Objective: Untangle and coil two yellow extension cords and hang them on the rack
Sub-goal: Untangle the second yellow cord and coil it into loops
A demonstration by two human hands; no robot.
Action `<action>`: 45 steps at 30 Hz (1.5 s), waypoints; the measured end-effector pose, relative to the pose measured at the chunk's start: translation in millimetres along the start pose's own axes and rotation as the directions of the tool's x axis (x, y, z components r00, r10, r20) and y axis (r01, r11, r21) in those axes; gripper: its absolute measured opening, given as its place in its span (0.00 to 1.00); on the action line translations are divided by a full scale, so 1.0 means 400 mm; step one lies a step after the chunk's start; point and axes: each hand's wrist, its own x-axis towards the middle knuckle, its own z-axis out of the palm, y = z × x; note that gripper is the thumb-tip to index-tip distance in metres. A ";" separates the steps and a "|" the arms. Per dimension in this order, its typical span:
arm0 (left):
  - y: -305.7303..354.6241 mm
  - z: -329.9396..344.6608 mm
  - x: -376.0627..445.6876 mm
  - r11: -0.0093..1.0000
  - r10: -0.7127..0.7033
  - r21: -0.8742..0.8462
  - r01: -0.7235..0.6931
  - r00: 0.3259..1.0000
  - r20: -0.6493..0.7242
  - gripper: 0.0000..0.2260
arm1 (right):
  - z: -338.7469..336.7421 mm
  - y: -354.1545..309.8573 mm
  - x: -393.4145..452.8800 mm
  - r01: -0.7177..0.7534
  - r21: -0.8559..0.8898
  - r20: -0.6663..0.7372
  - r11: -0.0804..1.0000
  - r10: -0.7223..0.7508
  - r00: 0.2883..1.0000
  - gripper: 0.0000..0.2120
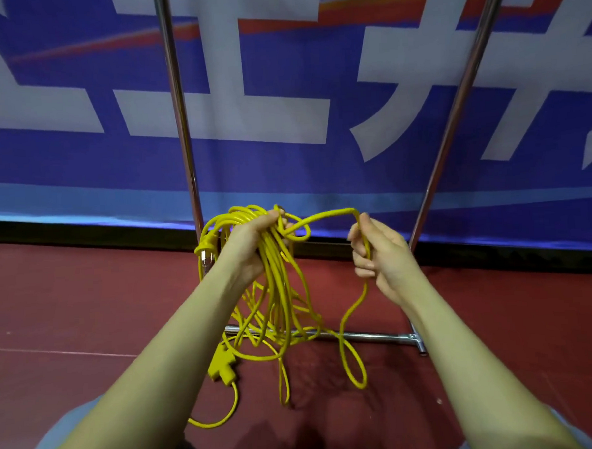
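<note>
Gripping one bunched bundle of yellow cord (272,256), the left hand (251,247) has its fingers wrapped around many loops, while the right hand (378,254) pinches a single strand leading off it. One plug (205,249) hangs beside the left wrist; one socket block (223,365) lies on the dark red floor (69,305). Two chrome rack posts (178,103) rise before a blue banner (284,163).

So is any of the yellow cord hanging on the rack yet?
No, the yellow cord is bunched in the left hand, trailing to the floor; the rack poles are bare.
</note>
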 end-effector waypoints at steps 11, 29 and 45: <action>-0.017 0.008 0.000 0.998 -0.034 0.051 0.033 0.999 0.034 0.09 | 0.018 0.040 -0.002 0.014 -0.514 0.006 0.858 -0.012 1.000 0.14; -0.010 0.026 -0.007 0.989 -0.109 -0.090 0.119 0.988 0.108 0.10 | 0.033 0.053 0.023 0.091 -0.711 0.011 0.697 -0.119 0.993 0.17; -0.004 0.021 -0.007 0.985 -0.014 -0.172 0.022 0.999 0.047 0.08 | 0.016 0.041 0.021 0.215 -0.676 0.109 0.705 -0.193 0.975 0.18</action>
